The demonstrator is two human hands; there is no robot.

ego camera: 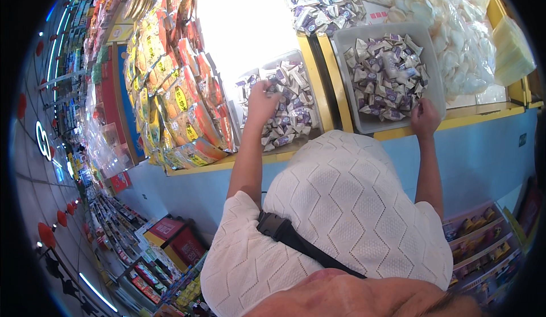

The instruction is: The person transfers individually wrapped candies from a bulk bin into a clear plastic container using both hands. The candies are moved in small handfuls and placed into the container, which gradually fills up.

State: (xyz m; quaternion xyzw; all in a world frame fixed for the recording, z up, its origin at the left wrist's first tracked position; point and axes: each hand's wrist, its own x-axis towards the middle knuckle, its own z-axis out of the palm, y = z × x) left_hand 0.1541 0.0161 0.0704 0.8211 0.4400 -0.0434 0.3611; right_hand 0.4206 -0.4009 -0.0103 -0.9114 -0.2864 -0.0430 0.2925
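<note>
My left hand (pixel 263 102) is over the left part of a heap of small white-and-purple wrapped sweets (pixel 294 103), its fingers curled loosely; whether it holds one cannot be told. These sweets lie in a pale bin within the yellow-edged counter. To the right, a grey plastic tub (pixel 434 61) contains more wrapped sweets (pixel 384 76) of the same look, with a crumpled clear plastic piece (pixel 394 67) on top. My right hand (pixel 425 117) is at the tub's near right corner, fingers bent at its rim; its fingertips are partly hidden.
Bagged snacks in yellow and red packs (pixel 179 99) stand left of the bin. Behind the tub lie more wrapped sweets (pixel 320 5). Clear bags of pale round crackers (pixel 456 48) are at the right. The counter's yellow edge (pixel 477 116) runs before me; stocked shelves (pixel 482 244) are at lower right.
</note>
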